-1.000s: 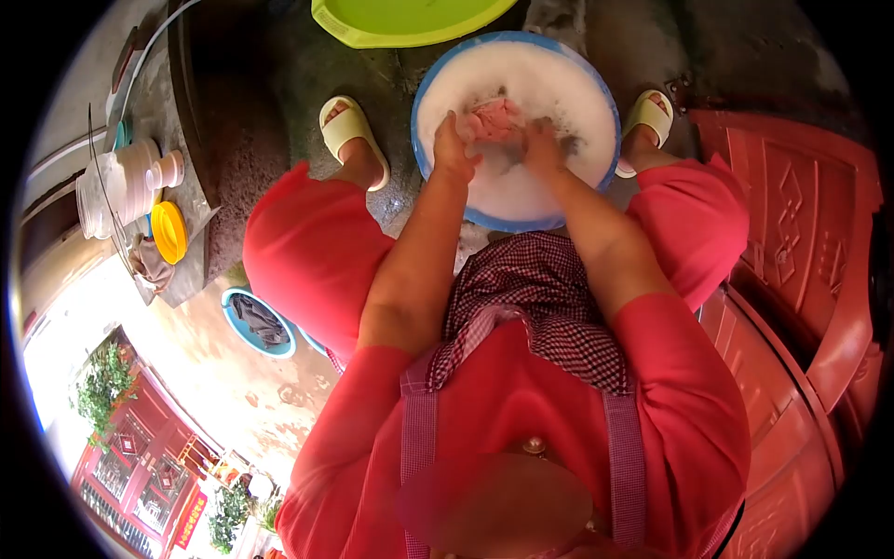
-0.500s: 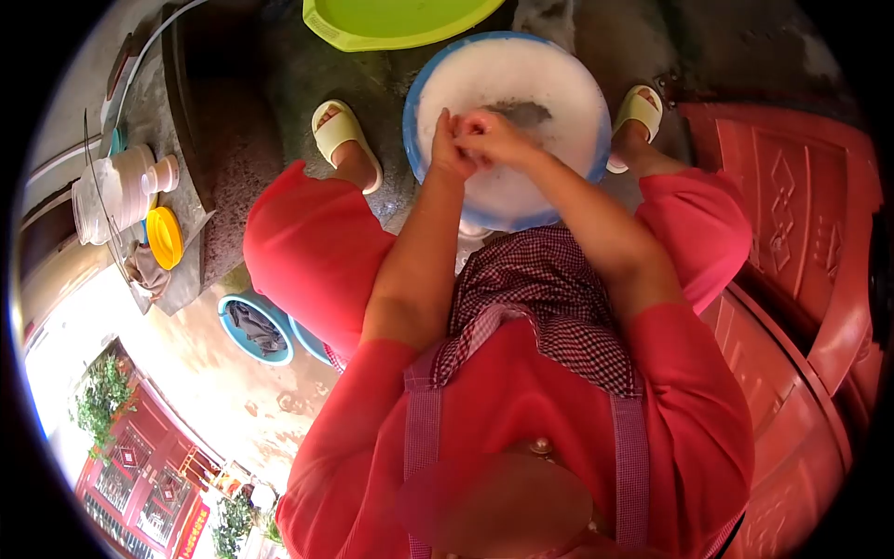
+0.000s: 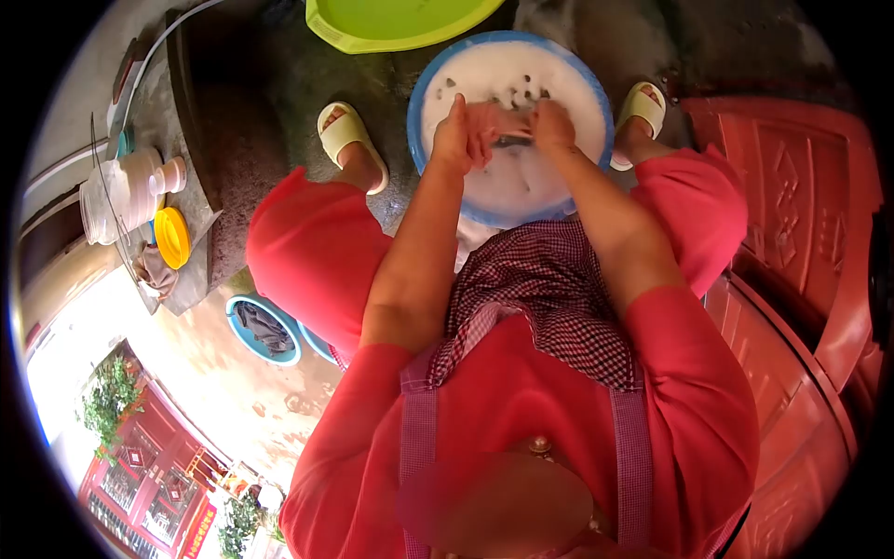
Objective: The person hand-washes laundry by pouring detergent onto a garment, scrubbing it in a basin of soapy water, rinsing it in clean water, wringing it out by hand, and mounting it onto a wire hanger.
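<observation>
A round blue basin [image 3: 416,140] full of white suds stands on the wet floor between the feet. Over its suds, a pink cloth [image 3: 506,119] is stretched between both hands, blurred by motion. My left hand [image 3: 460,140], on the left side, has its fingers curled round one end of the cloth. The other end is in the closed fingers of my right hand [image 3: 551,127]. Small dark gaps show in the foam behind and beneath the cloth.
A lime-green basin [image 3: 372,42] lies beyond the blue one. Light-blue tubs, one with dark cloth [image 3: 264,328], stand at the left. White containers [image 3: 121,196] and a yellow basin [image 3: 172,238] are on a ledge. Red carved furniture [image 3: 787,196] is at the right.
Half a second ago the hands were together at the basin's left; now they are apart, with the pink cloth stretched between them. My right hand has moved right.
</observation>
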Motion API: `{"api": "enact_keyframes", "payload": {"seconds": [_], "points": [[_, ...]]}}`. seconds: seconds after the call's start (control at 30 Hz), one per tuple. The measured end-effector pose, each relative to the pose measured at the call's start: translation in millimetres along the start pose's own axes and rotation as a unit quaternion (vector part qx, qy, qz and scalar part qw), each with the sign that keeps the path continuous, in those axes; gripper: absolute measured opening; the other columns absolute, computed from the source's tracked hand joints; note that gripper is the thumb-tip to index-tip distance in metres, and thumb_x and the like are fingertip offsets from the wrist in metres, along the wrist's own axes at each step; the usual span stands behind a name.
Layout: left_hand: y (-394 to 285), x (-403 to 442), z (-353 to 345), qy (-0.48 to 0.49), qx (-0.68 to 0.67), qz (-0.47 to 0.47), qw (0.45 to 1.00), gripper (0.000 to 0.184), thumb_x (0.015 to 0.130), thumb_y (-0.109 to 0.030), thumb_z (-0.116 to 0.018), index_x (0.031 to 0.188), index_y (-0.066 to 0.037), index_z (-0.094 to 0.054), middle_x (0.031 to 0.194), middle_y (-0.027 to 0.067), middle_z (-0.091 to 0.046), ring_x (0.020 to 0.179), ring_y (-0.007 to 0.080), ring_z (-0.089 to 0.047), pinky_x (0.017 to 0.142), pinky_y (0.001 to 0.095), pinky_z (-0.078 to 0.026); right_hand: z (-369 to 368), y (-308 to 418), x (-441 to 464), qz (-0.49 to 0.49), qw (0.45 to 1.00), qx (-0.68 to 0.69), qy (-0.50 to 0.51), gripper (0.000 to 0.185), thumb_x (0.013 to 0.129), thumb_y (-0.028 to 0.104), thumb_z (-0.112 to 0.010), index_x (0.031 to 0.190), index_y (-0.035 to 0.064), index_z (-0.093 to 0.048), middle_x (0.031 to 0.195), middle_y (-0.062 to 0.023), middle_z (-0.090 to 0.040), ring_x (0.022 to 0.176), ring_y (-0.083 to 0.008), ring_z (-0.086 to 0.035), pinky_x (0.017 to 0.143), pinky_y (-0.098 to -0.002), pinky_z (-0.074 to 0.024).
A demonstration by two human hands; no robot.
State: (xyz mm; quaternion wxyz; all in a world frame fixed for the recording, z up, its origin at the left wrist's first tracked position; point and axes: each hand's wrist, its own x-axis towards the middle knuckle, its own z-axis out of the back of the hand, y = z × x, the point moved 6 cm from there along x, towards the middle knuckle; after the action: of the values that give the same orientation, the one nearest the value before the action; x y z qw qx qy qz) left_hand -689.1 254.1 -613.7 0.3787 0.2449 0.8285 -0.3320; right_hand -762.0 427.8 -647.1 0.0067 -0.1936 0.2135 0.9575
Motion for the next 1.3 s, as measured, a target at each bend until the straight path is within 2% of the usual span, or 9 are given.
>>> {"api": "enact_keyframes", "payload": {"seconds": [0.13,0.23,0.47,0.6,0.73,0.87,0.97,1.03,1.3], "points": [[-21,-19,10,-0.2,0.071,-0.144,0.966,0.071,0.082,-0.051,-0.052,0.137,-0.013,-0.03,0.14,0.008,-0.027,0.129,0.0239,-0.023,0.103,0.0474,-0.018,-13,26,-26,0.237,0.961,-0.073,-0.12,0.058,0.077,0.028,-0.063,0.129,0.0187,-0.041,0.13,-0.0166,-0.035,0.118,-0.0418,-0.034,0.096,-0.0486,-0.0327],[-14,-30,3,-0.2,0.035,-0.064,0.977,0.072,0.08,-0.051,-0.054,0.137,-0.015,-0.028,0.141,0.0051,-0.027,0.13,0.0254,-0.022,0.099,0.0558,-0.02,-37,54,-66,0.361,0.882,-0.268,0.143,0.055,0.077,0.03,-0.062,0.128,0.0205,-0.044,0.132,-0.0171,-0.034,0.121,-0.0393,-0.034,0.098,-0.0483,-0.0311],[8,-22,19,-0.21,0.069,-0.038,0.975,0.062,0.082,-0.05,-0.048,0.135,-0.022,-0.031,0.143,0.0019,-0.024,0.128,0.0266,-0.022,0.096,0.0569,-0.021,-63,-12,-18,-0.043,0.932,-0.088,0.349,0.053,0.08,0.024,-0.048,0.131,0.0116,-0.041,0.125,-0.0134,-0.049,0.126,-0.033,-0.033,0.095,-0.048,-0.0364],[30,-7,24,-0.194,0.014,0.017,0.981,0.07,0.082,-0.051,-0.05,0.14,-0.02,-0.023,0.146,0.0033,-0.016,0.133,0.0281,-0.014,0.097,0.0635,-0.018,-37,31,-59,0.344,0.897,-0.256,-0.105,0.034,0.081,0.022,-0.048,0.109,0.0057,-0.057,0.124,-0.0169,-0.049,0.099,-0.0337,-0.055,0.084,-0.0446,-0.0441],[56,8,31,-0.19,-0.024,0.093,0.977,0.065,0.084,-0.05,-0.045,0.139,-0.02,-0.025,0.144,0.0046,-0.021,0.13,0.0313,-0.021,0.093,0.0677,-0.02,-56,36,-30,0.235,0.941,0.234,-0.069,0.022,0.082,0.021,-0.055,0.097,0.0057,-0.06,0.113,-0.0126,-0.054,0.084,-0.024,-0.059,0.073,-0.037,-0.0488],[41,17,11,0.031,-0.039,0.006,0.999,0.049,0.085,-0.052,-0.041,0.119,-0.017,-0.045,0.116,0.0084,-0.051,0.107,0.0281,-0.046,0.087,0.0568,-0.032,-15,105,-58,-0.012,0.875,0.433,0.215,0.02,0.082,0.025,-0.061,0.091,0.0064,-0.059,0.087,-0.0065,-0.058,0.073,-0.0158,-0.057,0.065,-0.0279,-0.0492],[19,23,-11,0.358,-0.128,-0.135,0.915,0.046,0.088,-0.052,-0.036,0.111,-0.015,-0.049,0.102,0.0065,-0.057,0.093,0.024,-0.052,0.082,0.0482,-0.039,32,156,-89,0.309,0.876,0.341,0.143,0.027,0.08,0.029,-0.062,0.084,0.0026,-0.059,0.068,-0.0104,-0.06,0.064,-0.0191,-0.062,0.058,-0.0334,-0.0509],[13,18,-10,0.383,-0.164,-0.123,0.901,0.045,0.089,-0.051,-0.035,0.109,-0.014,-0.05,0.1,0.0062,-0.057,0.091,0.0224,-0.052,0.08,0.0459,-0.04,52,165,-105,0.207,0.849,0.407,0.265,0.025,0.079,0.028,-0.062,0.084,0.0042,-0.06,0.069,-0.0121,-0.061,0.064,-0.022,-0.062,0.057,-0.0347,-0.0506],[23,-2,-24,0.04,-0.049,-0.021,0.998,0.043,0.091,-0.048,-0.033,0.104,-0.012,-0.051,0.094,0.0045,-0.057,0.084,0.0167,-0.051,0.073,0.0385,-0.042,19,60,-31,0.146,0.988,0.04,0.001,0.018,0.071,0.025,-0.065,0.087,0.0164,-0.065,0.079,-0.0101,-0.064,0.073,-0.0309,-0.062,0.066,-0.0407,-0.05]]}}
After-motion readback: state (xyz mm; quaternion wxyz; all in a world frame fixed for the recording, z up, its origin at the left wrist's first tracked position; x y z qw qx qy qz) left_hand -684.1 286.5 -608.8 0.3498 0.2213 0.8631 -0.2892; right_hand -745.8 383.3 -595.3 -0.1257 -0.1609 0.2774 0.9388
